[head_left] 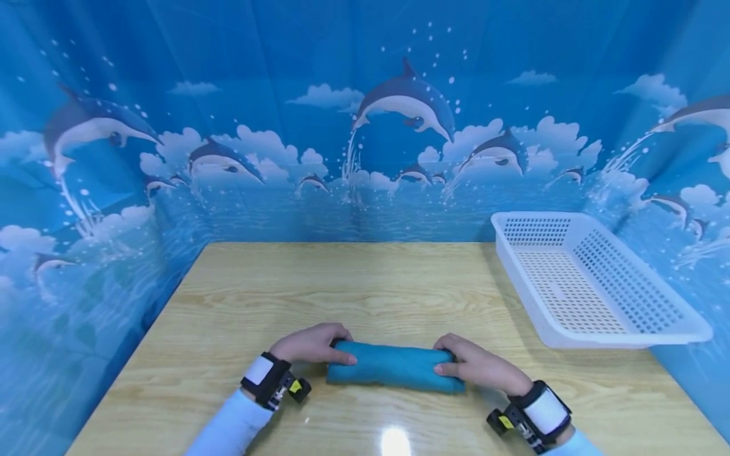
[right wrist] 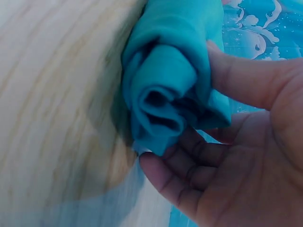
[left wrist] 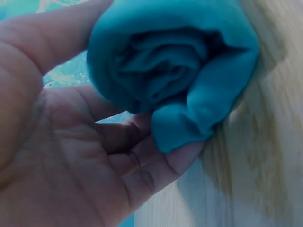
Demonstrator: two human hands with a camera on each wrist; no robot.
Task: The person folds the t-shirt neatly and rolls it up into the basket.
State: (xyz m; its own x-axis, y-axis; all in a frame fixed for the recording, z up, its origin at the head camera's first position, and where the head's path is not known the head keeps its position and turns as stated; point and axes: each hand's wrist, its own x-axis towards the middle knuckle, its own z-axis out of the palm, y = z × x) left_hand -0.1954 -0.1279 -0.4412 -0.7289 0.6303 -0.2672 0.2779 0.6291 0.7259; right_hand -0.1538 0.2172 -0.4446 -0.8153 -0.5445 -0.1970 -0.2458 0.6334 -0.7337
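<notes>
A teal cloth [head_left: 393,366], rolled into a thick cylinder, lies crosswise near the front of the wooden table. My left hand [head_left: 319,345] grips its left end, thumb on top and fingers round the far side. At the other end my right hand [head_left: 476,362] holds the roll the same way. In the left wrist view the spiral end of the rolled cloth [left wrist: 156,66] shows, with a loose flap hanging by the fingers. The right wrist view shows layered folds at the cloth's [right wrist: 163,90] other end, the fingertips tucked beneath it.
A white perforated plastic basket [head_left: 570,285] stands at the table's right side, behind my right hand. Wood-grain tabletop [head_left: 342,285] stretches behind the roll. A blue dolphin-printed curtain [head_left: 274,126] borders the table at the back and both sides.
</notes>
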